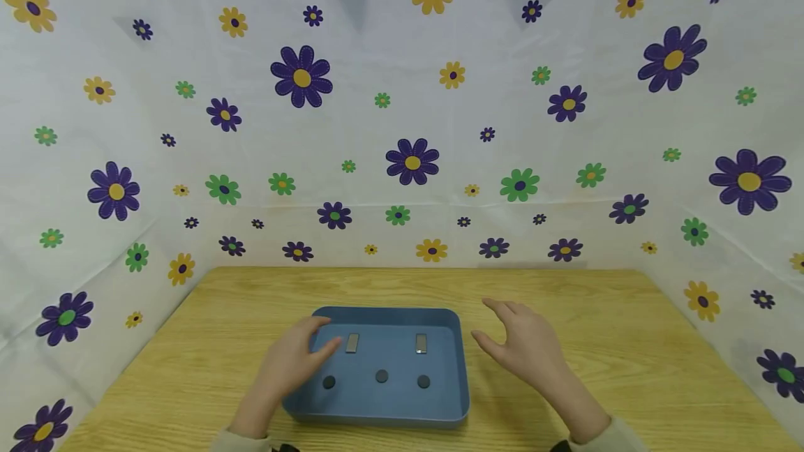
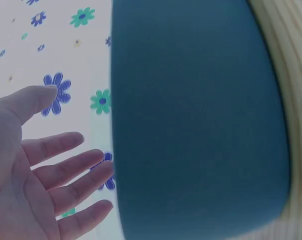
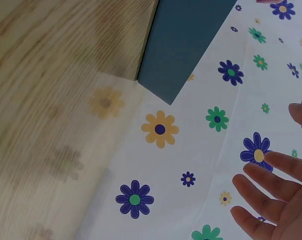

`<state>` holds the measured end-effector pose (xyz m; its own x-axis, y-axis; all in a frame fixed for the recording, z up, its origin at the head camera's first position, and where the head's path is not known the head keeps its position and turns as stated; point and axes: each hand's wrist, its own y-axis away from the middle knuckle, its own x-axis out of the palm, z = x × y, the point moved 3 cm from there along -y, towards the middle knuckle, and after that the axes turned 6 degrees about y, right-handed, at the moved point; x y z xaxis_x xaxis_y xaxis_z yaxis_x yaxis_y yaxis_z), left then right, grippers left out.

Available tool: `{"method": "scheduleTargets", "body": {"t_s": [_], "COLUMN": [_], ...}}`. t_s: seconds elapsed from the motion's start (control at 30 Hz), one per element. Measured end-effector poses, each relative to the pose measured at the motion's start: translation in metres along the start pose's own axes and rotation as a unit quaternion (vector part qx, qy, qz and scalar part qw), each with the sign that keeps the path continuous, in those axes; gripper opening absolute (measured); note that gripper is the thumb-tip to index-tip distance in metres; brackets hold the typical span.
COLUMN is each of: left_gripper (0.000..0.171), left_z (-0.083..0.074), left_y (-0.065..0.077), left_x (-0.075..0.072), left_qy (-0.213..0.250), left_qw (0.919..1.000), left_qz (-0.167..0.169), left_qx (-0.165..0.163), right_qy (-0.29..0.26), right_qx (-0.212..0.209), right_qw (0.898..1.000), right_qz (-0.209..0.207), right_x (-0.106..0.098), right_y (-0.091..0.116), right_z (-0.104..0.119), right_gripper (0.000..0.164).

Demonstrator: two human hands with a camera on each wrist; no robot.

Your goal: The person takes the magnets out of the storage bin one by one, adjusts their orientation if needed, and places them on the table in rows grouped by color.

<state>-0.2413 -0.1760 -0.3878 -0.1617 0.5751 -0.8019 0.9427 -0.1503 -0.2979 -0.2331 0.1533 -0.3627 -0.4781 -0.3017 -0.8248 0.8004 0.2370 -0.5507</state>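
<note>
A blue rectangular tray (image 1: pixel 377 420) lies on the wooden table. Inside it are two small silvery rectangular pieces, one at the back left (image 1: pixel 352 343) and one at the back right (image 1: pixel 421 344). Three dark round discs form a row nearer the front: a left disc (image 1: pixel 329 382), a middle disc (image 1: pixel 382 376) and a right disc (image 1: pixel 423 381). My left hand (image 1: pixel 292 358) hovers at the tray's left side, fingers spread, holding nothing. To the right of the tray, my right hand (image 1: pixel 527 344) is held with thumb and fingers apart, nothing in it.
The wood-grain table (image 1: pixel 628 340) extends on both sides of the tray. A white cloth (image 1: pixel 377 131) printed with purple, green and yellow flowers hangs behind the table and along both sides. The tray's outer wall (image 2: pixel 196 120) fills much of the left wrist view.
</note>
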Motion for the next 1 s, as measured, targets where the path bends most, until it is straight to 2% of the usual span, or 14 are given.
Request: {"method": "scheduleTargets", "body": {"t_s": [0.2,0.4,0.47,0.57,0.67,0.8,0.9,1.0], "left_gripper": [0.047,0.049,0.051,0.055,0.058,0.061,0.062,0.062], "left_z": [0.018,0.037,0.045,0.059,0.072,0.081,0.084,0.088], "left_y": [0.001,-0.001,0.0,0.001,0.003,0.005,0.006,0.007], "left_x": [-0.007,-0.009,-0.008,-0.008,-0.009,-0.01,-0.009,-0.007], "left_qy": [0.06,0.094,0.117,0.159,0.216,0.312,0.358,0.379], "left_qw": [0.9979,0.9944,0.9911,0.9833,0.9673,0.928,0.9022,0.8889], "left_qz": [0.015,0.047,0.063,0.087,0.121,0.184,0.219,0.236], "left_qx": [-0.022,-0.001,0.001,-0.018,-0.053,-0.087,-0.098,-0.104], "right_qy": [-0.025,-0.087,-0.108,-0.131,-0.144,-0.171,-0.199,-0.224], "right_qx": [-0.001,-0.001,0.003,0.006,0.003,-0.005,-0.005,-0.008], "right_qw": [0.999,0.994,0.991,0.987,0.985,0.98,0.973,0.966], "right_qz": [0.024,0.067,0.078,0.088,0.098,0.106,0.115,0.129], "right_x": [0.001,0.004,0.005,0.008,0.013,0.02,0.025,0.033], "right_y": [-0.005,-0.014,-0.017,-0.022,-0.026,-0.034,-0.04,-0.045], "right_z": [0.004,0.009,0.009,0.009,0.01,0.015,0.017,0.019], "right_gripper": [0.05,0.049,0.048,0.048,0.048,0.046,0.043,0.041]}}
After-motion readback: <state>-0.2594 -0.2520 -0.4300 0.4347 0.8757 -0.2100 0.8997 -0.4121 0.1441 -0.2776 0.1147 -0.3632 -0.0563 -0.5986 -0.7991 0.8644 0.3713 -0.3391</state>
